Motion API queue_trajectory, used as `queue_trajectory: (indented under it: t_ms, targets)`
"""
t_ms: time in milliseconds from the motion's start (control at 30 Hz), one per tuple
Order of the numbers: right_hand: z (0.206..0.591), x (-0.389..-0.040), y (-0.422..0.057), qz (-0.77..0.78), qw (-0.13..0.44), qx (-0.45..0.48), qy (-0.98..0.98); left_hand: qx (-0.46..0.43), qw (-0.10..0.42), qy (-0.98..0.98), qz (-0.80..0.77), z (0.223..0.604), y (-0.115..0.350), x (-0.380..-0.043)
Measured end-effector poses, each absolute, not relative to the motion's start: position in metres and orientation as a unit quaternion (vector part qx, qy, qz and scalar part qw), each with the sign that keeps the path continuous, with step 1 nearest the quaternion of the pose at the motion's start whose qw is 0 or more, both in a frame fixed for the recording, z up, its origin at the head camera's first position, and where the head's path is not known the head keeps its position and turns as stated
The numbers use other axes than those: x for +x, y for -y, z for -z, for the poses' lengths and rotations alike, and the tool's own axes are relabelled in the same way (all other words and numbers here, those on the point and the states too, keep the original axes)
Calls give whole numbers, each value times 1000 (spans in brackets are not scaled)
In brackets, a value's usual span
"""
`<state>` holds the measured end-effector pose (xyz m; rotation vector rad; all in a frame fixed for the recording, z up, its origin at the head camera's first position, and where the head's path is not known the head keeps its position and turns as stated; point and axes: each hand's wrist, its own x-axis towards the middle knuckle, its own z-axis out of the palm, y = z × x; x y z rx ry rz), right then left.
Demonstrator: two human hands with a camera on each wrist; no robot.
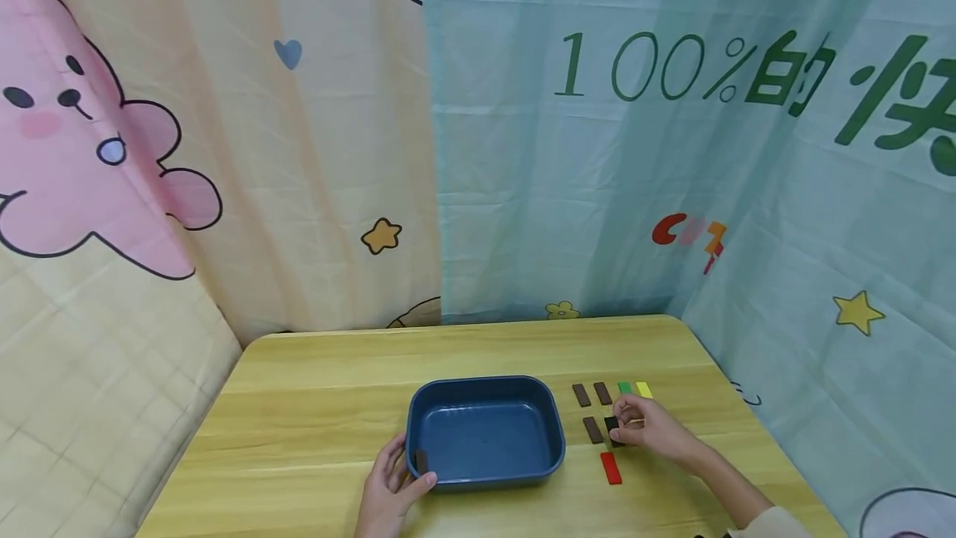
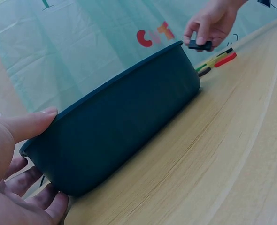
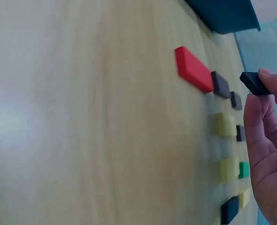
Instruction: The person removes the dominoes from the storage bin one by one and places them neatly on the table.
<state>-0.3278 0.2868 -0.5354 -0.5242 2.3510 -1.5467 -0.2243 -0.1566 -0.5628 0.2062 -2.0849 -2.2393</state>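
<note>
My left hand grips the left front corner of a dark blue rectangular tub, thumb on the rim and fingers around the outer side. Inside the tub, a dark brown block leans by the left wall. To the right, my right hand pinches a small flat black block between thumb and fingertips, raised over the table. Below it in the right wrist view lie a red block, two pale yellow blocks and another black block. My right hand hides some of these in the head view.
Brown blocks, a green block and a yellow block lie in rows right of the tub. The wooden table has rounded back corners. Printed curtains hang behind and beside it.
</note>
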Motion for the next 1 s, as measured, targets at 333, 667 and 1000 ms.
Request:
queue_trajectory:
  t_ms: [333,667,1000]
  targets:
    - [561,-306,-309,561,164,-169,-794,65,52,672,736,563,156,-221]
    - [559,-304,-307,462,125,-218,-850,79,44,679,729,563,159,-224]
    - [559,-294,-311,389,86,-169,-902,87,37,677,730,562,157,-223]
